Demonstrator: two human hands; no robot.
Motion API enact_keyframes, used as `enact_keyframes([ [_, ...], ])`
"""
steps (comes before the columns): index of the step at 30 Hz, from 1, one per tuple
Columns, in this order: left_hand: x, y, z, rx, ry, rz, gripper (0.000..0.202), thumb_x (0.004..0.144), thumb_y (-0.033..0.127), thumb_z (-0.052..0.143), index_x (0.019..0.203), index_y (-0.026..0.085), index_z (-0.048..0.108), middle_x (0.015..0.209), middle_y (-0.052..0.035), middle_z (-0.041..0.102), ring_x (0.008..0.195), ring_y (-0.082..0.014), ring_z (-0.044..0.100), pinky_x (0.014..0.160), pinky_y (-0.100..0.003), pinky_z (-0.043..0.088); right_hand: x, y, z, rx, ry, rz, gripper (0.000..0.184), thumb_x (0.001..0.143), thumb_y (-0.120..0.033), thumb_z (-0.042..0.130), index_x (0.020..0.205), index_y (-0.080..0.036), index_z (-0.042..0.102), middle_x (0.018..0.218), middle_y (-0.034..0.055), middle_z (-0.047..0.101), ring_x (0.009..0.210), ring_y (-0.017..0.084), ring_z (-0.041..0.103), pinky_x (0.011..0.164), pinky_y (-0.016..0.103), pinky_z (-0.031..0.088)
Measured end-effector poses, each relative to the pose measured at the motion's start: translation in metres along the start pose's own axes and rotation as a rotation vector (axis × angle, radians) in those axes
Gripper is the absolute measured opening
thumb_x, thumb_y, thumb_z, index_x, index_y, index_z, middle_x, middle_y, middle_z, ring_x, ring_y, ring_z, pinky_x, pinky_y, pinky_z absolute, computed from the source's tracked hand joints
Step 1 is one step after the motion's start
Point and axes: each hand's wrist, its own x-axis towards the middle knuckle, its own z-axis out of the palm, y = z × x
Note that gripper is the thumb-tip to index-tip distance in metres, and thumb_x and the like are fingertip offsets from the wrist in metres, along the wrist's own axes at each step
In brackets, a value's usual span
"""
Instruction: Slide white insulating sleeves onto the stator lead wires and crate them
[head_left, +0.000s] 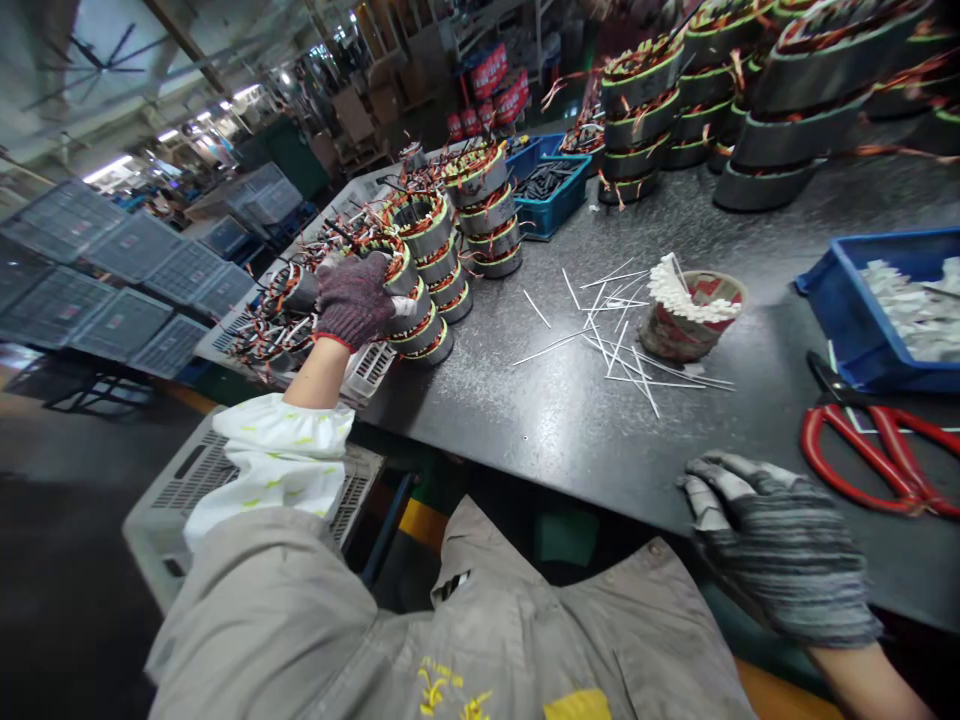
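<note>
My left hand (354, 300), in a dark knitted glove, is at the top wound motor stator (403, 268) of the nearest stack. Its thumb lies against the ring's outer side, while the other fingers curl over the far side and are partly hidden. My right hand (780, 545), in a grey striped glove with pale fingertips, rests on the table's front edge, fingers stretched out and holding nothing. Nearest to it are red-handled scissors (892, 450). Thin white sticks (619, 335) lie scattered mid-table beside a round tub (686, 335) packed with more.
More stator stacks stand behind (480, 205) and at the back right (637, 115). A crate (367, 372) of wired stators is at the left. A teal bin (551, 205) holds dark pieces; a blue bin (862, 305) at right holds white ones. Grey crates (112, 320) stand beyond.
</note>
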Motion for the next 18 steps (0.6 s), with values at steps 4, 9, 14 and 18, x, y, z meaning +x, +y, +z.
enact_keyframes([
  [4, -0.003, 0.015, -0.01, -0.03, 0.036, -0.022, 0.057, 0.084, 0.053, 0.078, 0.126, 0.019, 0.064, 0.128, -0.0167, 0.071, 0.127, -0.0414, 0.059, 0.111, -0.061, 0.04, -0.002, 0.002, 0.002, -0.102, -0.008, -0.065, 0.022, 0.099, -0.024, 0.057, 0.11, -0.018, 0.075, 0.118, 0.0136, 0.076, 0.103, 0.031, 0.069, 0.094, 0.047, 0.055],
  [9, 0.03, 0.072, -0.051, -0.298, 0.434, 0.044, 0.064, 0.101, 0.051, 0.051, 0.16, 0.027, 0.038, 0.162, -0.0078, 0.051, 0.154, -0.0312, 0.04, 0.132, -0.06, 0.014, -0.008, 0.005, 0.008, -0.082, 0.005, -0.058, 0.024, 0.1, -0.022, 0.054, 0.112, -0.02, 0.075, 0.119, 0.011, 0.076, 0.108, 0.03, 0.069, 0.098, 0.047, 0.055],
  [14, 0.156, 0.125, -0.073, -0.427, 0.371, -0.011, 0.067, 0.101, 0.06, 0.051, 0.151, 0.015, 0.05, 0.139, -0.014, 0.069, 0.133, -0.0322, 0.059, 0.128, -0.059, 0.017, -0.011, 0.009, 0.011, -0.084, 0.091, -0.121, 0.024, 0.1, -0.017, 0.053, 0.112, -0.02, 0.073, 0.115, 0.0109, 0.078, 0.107, 0.032, 0.07, 0.097, 0.05, 0.054],
  [18, 0.229, 0.138, -0.05, -0.238, -0.008, -0.038, 0.06, 0.092, 0.056, 0.071, 0.127, 0.008, 0.067, 0.132, -0.0192, 0.07, 0.127, -0.0357, 0.062, 0.115, -0.062, 0.038, -0.009, 0.009, 0.013, -0.032, 0.155, -0.089, 0.02, 0.1, -0.019, 0.056, 0.114, -0.021, 0.071, 0.114, 0.0095, 0.078, 0.105, 0.029, 0.07, 0.098, 0.048, 0.053],
])
